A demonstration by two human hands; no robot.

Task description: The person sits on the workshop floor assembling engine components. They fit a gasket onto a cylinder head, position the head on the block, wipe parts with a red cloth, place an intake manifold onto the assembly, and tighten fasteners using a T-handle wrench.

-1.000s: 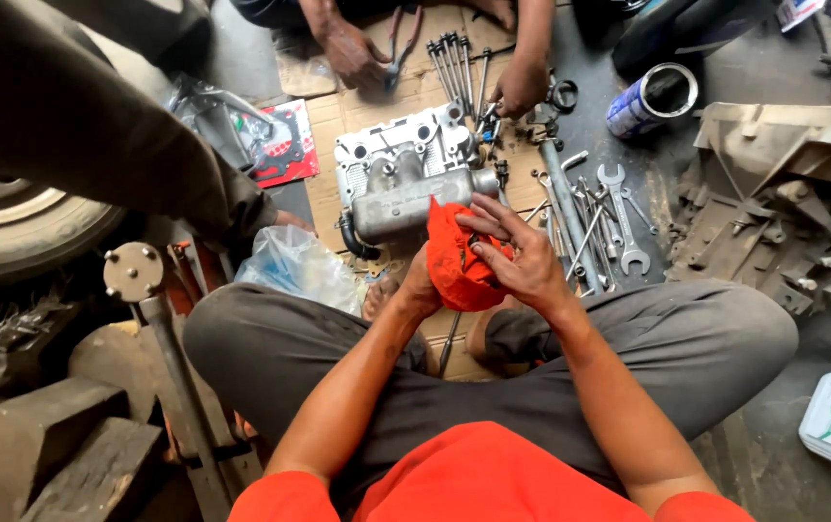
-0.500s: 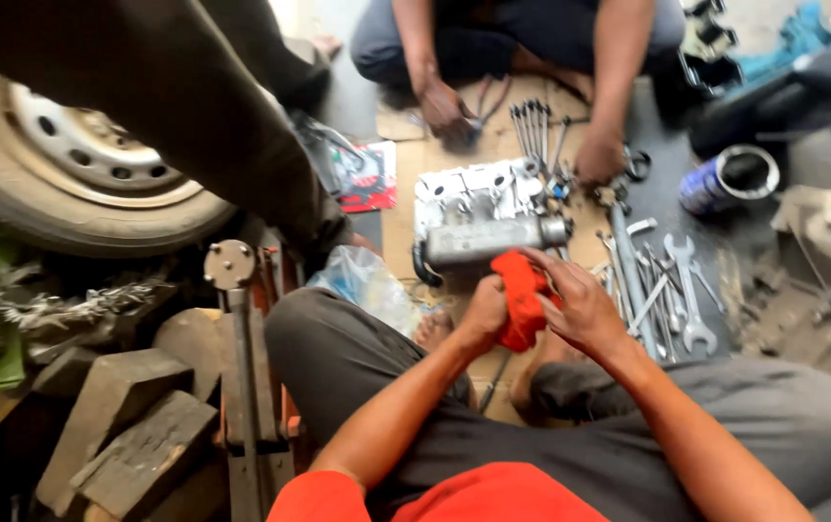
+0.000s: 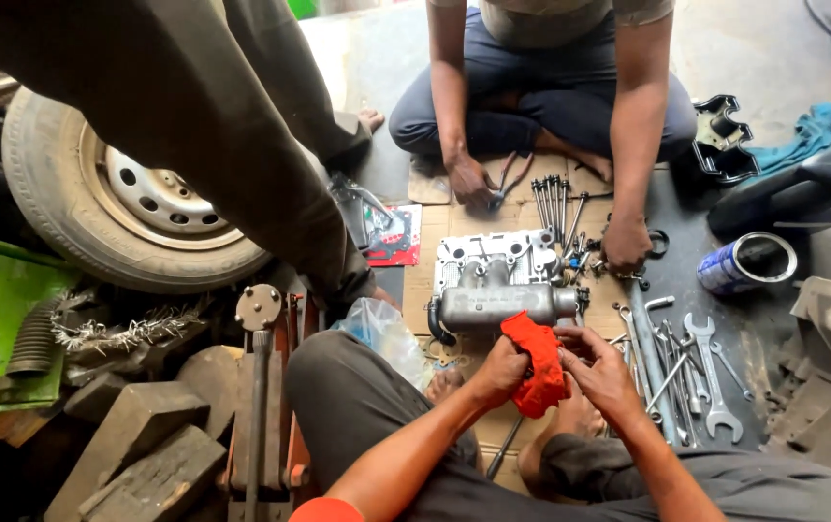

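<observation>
At nine o'clock a car wheel [image 3: 135, 198] stands on edge, its top hidden behind the dark trouser leg [image 3: 193, 106] of a person standing beside it, so neither shows whole. At the centre the left hand [image 3: 500, 370] is closed on the lower left edge of a red rag [image 3: 539, 362], and the right hand [image 3: 597, 372], just to its three o'clock, pinches the rag's right side with thumb and fingers bent narrow. The rag hangs bunched between both hands, above the crossed legs, touching or nearly touching the grey metal engine part [image 3: 497, 285] lying at its twelve o'clock on cardboard [image 3: 425, 290]. The rag looks soft, light and limp; it would fold wherever gripped, so a bunched handful serves best, and any small piece wrapped inside cannot be seen. The metal part looks heavy, stiff and likely oily. At one o'clock a co-worker's hand [image 3: 625, 242] rests among small fittings too tiny to identify. At three o'clock spanners [image 3: 705, 362] lie fanned on the floor, their lower ends overlapping.
</observation>
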